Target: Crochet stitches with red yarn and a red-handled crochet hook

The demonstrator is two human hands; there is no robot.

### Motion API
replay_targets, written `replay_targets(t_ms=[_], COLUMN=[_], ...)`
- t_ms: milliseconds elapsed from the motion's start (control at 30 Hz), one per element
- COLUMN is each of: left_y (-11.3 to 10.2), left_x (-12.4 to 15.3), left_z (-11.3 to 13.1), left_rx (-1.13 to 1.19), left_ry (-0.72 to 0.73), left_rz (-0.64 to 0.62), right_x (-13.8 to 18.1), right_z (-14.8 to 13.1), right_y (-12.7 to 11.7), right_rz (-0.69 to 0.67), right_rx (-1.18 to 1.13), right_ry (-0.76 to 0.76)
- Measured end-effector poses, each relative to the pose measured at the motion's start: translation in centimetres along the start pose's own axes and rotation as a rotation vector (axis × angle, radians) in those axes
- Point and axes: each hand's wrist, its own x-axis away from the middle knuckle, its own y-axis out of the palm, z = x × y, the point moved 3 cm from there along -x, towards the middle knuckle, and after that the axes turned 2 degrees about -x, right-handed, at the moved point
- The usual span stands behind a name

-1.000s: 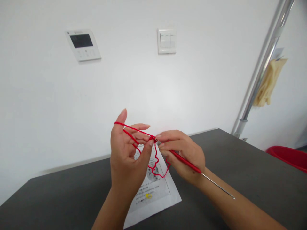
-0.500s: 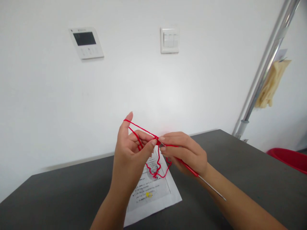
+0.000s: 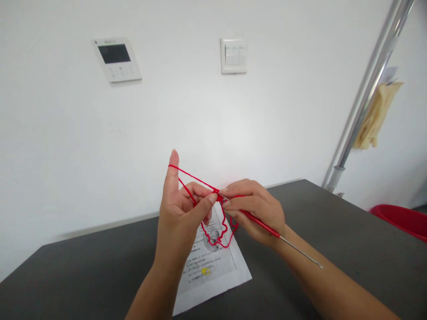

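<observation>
My left hand (image 3: 178,218) is raised above the table with red yarn (image 3: 193,178) stretched over the upright forefinger; thumb and middle finger pinch the yarn near its knot. My right hand (image 3: 258,211) grips a crochet hook (image 3: 267,229) with a red handle and a long metal shaft that runs back over my wrist. The hook's tip meets the yarn at the pinch. A loose loop of the yarn (image 3: 218,233) hangs below both hands, over a printed sheet (image 3: 213,271).
The dark grey table (image 3: 333,231) stands against a white wall with a light switch (image 3: 233,55) and a control panel (image 3: 116,60). A metal pole (image 3: 367,93) with yellowish gloves (image 3: 375,115) rises at the right. A red basin (image 3: 400,218) shows at the right edge.
My left forefinger has straightened upward, lifting the yarn strand. The hook's tip has stayed at the pinch while the hanging loop shifted a little.
</observation>
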Motion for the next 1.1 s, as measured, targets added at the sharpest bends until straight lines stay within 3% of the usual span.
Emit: replay_targets(t_ms=[200, 333, 500, 600, 667, 733, 800, 867, 1000, 1067, 1100], left_y=[0.4, 0.7, -0.3, -2.6, -4.8, -7.0, -8.6, -9.1, -6.7, -4.1, -2.9], left_x=[-0.2, -0.2, -0.9, -2.6, -4.0, -5.3, -6.1, -6.3, -5.2, -4.3, -3.8], left_z=[-0.1, -0.6, -0.4, -0.5, -0.9, -1.7, -2.6, -3.1, -3.0, -2.7, -2.6], left_rx=[0.184, 0.19, 0.062, -0.006, -0.044, -0.231, -0.7, -0.877, -0.972, -0.705, -0.472], left_ry=[-0.181, -0.132, -0.025, -0.037, -0.058, -0.119, -0.196, -0.226, -0.141, 0.009, 0.009], left_rz=[-0.044, -0.001, 0.006, -0.014, 0.035, 0.113, 0.174, 0.214, 0.152, -0.013, -0.072], right_x=[0.1, 0.3, -0.3, -0.8, -0.9, -0.7, -0.4, -0.1, 0.1, 0.1, 0.1], right_z=[-0.1, 0.0, 0.4, 1.1, 1.7, 2.3, 2.8, 3.1, 3.4, 3.5, 3.5], right_y=[0.1, 0.5, -0.1, -0.9, -1.2, -1.4, -1.5, -1.5, -1.3, -1.3, -1.2], right_rz=[0.004, 0.039, 0.056, 0.056, 0.018, -0.006, 0.008, 0.029, 0.032, 0.038, 0.042], right_rx=[0.082, 0.099, -0.146, -0.311, -0.455, -0.588, -0.685, -0.747, -0.773, -0.768, -0.762], right_ry=[-0.086, -0.069, 0.195, 0.326, 0.399, 0.48, 0.564, 0.623, 0.654, 0.654, 0.653])
